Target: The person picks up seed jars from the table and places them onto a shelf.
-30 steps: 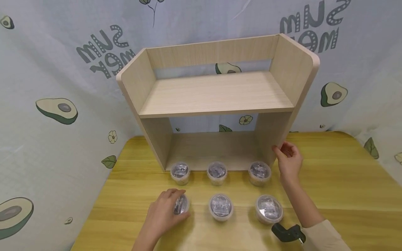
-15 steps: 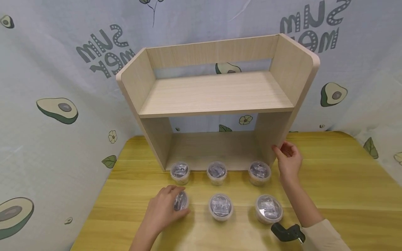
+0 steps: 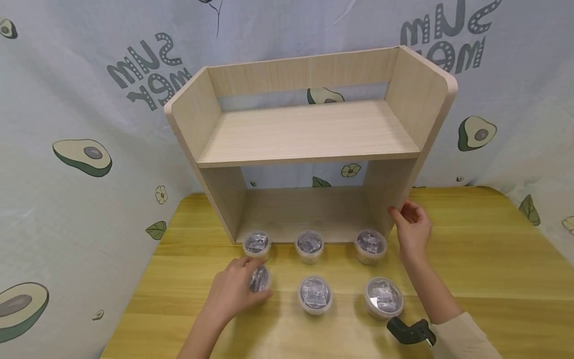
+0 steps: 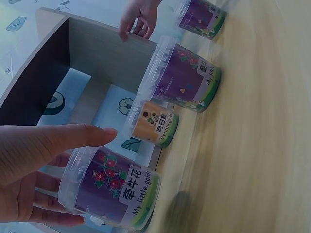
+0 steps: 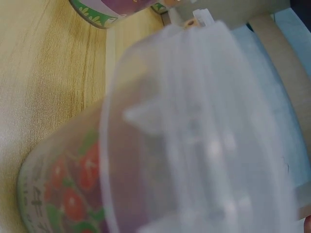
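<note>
In the head view my left hand (image 3: 234,288) grips the front left plastic tub (image 3: 259,279), a clear-lidded "My little garden" cup. From the left wrist view, the thumb lies on the near side of this purple-labelled tub (image 4: 116,187), and the other fingers pass behind its lid. My right hand (image 3: 411,230) holds the front edge of the wooden shelf's (image 3: 309,132) right side panel, thumb on the inner side. A purple tub with red berries (image 5: 73,194) fills the right wrist view; most of the right hand is out of that view.
Along the shelf's front stand a left tub (image 3: 257,243), a middle tub (image 3: 309,244) and a right tub (image 3: 370,245). Nearer are another middle tub (image 3: 315,295) and another right tub (image 3: 383,297). A black mount (image 3: 410,332) sits at the right wrist. Patterned cloth (image 3: 89,214) hangs behind.
My left hand and the front left tub have moved forward, towards the tub behind it. The right hand stays on the shelf panel. The other tubs have not moved.
</note>
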{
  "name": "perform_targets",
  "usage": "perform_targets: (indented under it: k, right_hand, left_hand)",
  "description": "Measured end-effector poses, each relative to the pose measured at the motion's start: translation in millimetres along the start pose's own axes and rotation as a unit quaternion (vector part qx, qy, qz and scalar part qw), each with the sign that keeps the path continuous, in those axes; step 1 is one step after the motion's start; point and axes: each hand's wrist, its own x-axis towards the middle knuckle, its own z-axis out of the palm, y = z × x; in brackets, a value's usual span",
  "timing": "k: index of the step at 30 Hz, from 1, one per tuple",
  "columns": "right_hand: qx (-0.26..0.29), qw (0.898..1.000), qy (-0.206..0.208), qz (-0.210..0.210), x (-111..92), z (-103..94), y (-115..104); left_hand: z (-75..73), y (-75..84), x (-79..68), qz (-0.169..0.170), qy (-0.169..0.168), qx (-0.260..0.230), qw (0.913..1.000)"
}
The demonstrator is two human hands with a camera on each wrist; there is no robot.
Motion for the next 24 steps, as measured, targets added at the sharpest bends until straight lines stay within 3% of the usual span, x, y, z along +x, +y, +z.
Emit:
perform_targets:
  k: [24]
  right_hand:
    - [-0.006,0.999,-0.007,0.036,-1,-1.3,-3]
  left_hand:
    - [-14.5,-2.3,11.0,0.017,-0.010,0.003,0.9998]
